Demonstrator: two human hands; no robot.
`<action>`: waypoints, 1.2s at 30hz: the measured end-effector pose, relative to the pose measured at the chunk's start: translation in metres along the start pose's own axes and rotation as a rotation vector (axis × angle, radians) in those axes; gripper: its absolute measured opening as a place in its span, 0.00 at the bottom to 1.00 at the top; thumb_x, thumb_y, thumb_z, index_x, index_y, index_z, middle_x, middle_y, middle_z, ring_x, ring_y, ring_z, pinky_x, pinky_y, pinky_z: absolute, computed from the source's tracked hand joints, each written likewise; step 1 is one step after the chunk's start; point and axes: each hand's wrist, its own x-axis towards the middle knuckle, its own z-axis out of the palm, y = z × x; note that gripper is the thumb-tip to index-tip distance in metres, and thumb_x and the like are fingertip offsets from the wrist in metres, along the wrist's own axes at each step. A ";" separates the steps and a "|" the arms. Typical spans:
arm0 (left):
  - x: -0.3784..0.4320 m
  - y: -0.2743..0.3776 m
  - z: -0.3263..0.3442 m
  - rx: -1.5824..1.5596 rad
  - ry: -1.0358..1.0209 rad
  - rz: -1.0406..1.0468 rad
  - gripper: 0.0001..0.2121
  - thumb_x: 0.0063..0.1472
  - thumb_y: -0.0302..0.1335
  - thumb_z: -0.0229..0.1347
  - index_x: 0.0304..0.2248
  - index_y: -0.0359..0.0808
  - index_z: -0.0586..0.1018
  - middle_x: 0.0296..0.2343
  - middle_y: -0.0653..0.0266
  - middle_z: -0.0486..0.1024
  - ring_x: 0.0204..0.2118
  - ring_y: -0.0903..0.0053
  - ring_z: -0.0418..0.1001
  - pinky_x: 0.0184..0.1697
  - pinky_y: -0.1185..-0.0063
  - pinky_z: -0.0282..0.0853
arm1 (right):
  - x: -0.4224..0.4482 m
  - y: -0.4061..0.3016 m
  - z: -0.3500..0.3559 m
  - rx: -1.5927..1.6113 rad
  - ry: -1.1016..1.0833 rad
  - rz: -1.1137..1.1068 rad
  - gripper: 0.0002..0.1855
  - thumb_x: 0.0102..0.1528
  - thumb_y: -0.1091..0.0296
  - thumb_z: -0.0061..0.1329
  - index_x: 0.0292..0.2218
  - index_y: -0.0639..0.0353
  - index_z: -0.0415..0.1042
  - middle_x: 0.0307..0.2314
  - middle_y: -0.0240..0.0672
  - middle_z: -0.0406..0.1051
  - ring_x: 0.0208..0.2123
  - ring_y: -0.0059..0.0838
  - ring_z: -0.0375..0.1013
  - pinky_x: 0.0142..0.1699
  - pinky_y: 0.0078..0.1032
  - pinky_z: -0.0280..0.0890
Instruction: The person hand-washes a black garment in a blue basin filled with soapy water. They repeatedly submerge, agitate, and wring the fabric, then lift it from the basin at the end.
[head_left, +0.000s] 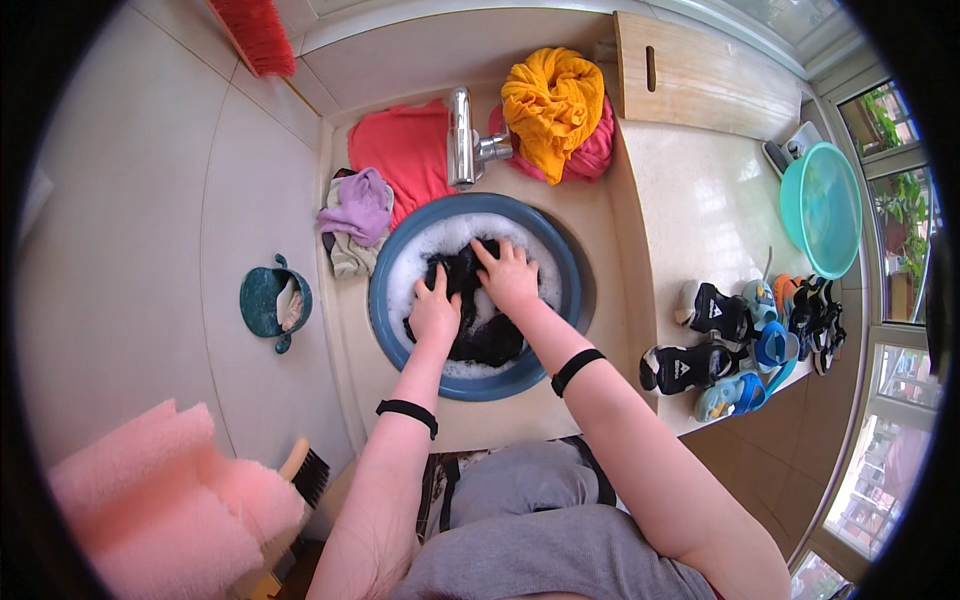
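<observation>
A blue plastic basin (381, 330) full of white suds (465, 225) sits in the stone sink under the tap. Soaked black cloth (489, 341) lies bunched in the foam. My left hand (437, 309) rests on the cloth's left side, fingers apart. To its upper right, my right hand (511, 279) presses on the cloth with fingers spread; some fingertips are partly hidden by cloth and suds. Each forearm has a black band around it. Between the hands runs a strip of the black cloth.
A chrome tap (462, 142) stands over the basin's far rim. Red cloth (405, 150), purple cloth (363, 206) and yellow cloth (555, 105) lie around it. Right are several shoes (690, 367), a green basin (821, 210) and a wooden board (705, 71). A pink towel (180, 502) hangs lower left.
</observation>
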 end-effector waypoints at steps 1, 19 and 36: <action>-0.001 0.003 0.001 0.064 -0.057 0.007 0.31 0.58 0.41 0.53 0.60 0.54 0.57 0.50 0.48 0.60 0.44 0.55 0.72 0.42 0.63 0.72 | -0.001 -0.003 0.001 -0.038 -0.039 -0.014 0.30 0.53 0.52 0.50 0.57 0.29 0.59 0.48 0.39 0.62 0.49 0.41 0.64 0.45 0.48 0.64; 0.033 -0.024 -0.015 -2.222 -0.656 -0.312 0.22 0.64 0.49 0.38 0.44 0.42 0.71 0.41 0.63 0.72 0.45 0.72 0.70 0.46 0.73 0.67 | -0.008 -0.081 -0.062 0.718 0.157 -0.135 0.08 0.44 0.63 0.54 0.25 0.56 0.72 0.35 0.35 0.71 0.34 0.40 0.73 0.37 0.35 0.69; -0.011 0.008 -0.024 -1.371 -0.161 -0.249 0.13 0.60 0.26 0.44 0.43 0.33 0.72 0.35 0.64 0.73 0.38 0.78 0.70 0.42 0.79 0.66 | 0.001 -0.043 -0.045 0.518 -0.052 0.278 0.18 0.51 0.49 0.47 0.28 0.57 0.75 0.26 0.46 0.75 0.32 0.49 0.74 0.38 0.41 0.69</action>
